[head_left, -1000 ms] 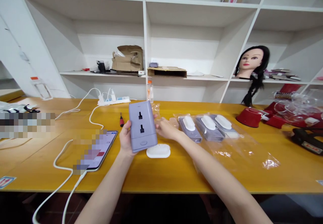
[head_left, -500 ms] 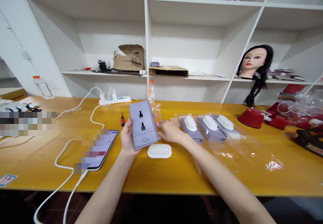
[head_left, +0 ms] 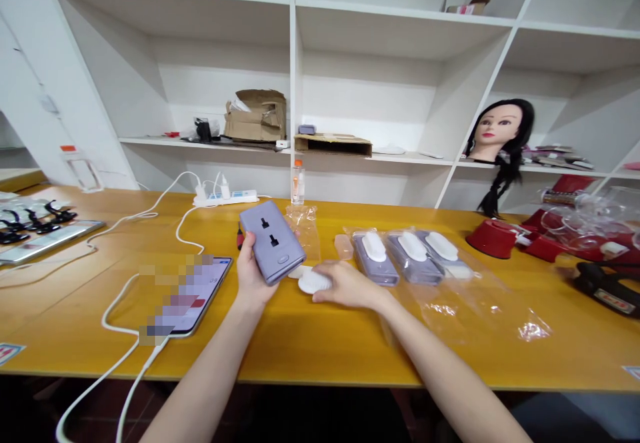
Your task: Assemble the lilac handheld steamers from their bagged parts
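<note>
My left hand (head_left: 253,273) grips a lavender plastic box (head_left: 271,242), tilted, with several fingers behind it. Its face shows two black slots and a small oval button. My right hand (head_left: 347,285) lies apart from the box, its fingertips over a white oval brush (head_left: 314,282), which is partly hidden and lifted or tilted at the table. A crumpled clear plastic bag (head_left: 305,230) lies just beyond the box. Three lavender items with white oval tops (head_left: 375,256) sit in clear bags to the right of my right hand.
The yellow wooden table (head_left: 300,356) holds a phone (head_left: 200,303) on a white cable, a power strip (head_left: 225,198), a small screwdriver (head_left: 241,236) and red stands (head_left: 493,240). White shelves (head_left: 370,90) stand behind, with cardboard and a mannequin head (head_left: 497,130).
My right hand has left the box and moved down onto the white brush, which has shifted away from me. My left hand has tilted the lavender box leftward.
</note>
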The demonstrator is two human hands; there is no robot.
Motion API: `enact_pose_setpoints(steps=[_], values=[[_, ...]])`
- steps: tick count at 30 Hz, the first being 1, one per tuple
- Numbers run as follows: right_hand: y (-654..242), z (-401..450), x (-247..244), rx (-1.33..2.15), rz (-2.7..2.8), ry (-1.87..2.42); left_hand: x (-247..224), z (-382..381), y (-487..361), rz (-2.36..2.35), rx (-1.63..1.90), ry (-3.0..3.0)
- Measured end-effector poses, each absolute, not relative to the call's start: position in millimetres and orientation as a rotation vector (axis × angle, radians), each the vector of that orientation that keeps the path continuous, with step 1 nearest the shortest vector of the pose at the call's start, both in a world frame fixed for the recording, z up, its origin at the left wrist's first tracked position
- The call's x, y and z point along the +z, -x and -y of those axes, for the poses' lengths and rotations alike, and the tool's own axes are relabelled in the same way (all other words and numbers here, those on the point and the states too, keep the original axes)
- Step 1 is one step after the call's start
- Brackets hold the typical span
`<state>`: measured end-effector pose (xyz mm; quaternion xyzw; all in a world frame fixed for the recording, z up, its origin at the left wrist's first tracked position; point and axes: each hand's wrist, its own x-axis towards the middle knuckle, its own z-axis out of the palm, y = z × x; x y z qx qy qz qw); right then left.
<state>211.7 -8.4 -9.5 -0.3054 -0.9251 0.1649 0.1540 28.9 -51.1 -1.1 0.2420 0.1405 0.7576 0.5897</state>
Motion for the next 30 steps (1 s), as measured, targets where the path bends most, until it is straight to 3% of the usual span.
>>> enact_pose_setpoints(steps=[4,8,13,17,20,23,30], values=[[-226.7,-8.4,3.5,0.759,2.188,0.969,-0.5,52.4,-29.8,-0.389,1.640,-0.599],[-241.7,-12.0,17.3,0.993,1.682,0.855,-9.9,55.9,-35.1,-0.563,1.120,-0.709],[-255.2,1.4,34.5,1.057,1.750,0.675,-24.3,59.4,-39.0,-0.551,0.744,-0.825],[-248.9,17.1,39.6,0.789,1.750,0.724,-21.4,58.9,-42.7,-0.594,0.829,-0.737],[-232.8,26.7,30.6,0.589,1.594,0.861,-17.2,56.6,-53.3,-0.762,1.084,-0.651],[-213.5,32.5,14.2,0.577,1.694,0.996,-18.4,54.3,-67.7,-0.830,1.414,-0.635],[-197.2,41.8,-5.6,0.464,1.810,1.079,-28.9,58.3,-84.3,-0.560,1.576,-0.655]])
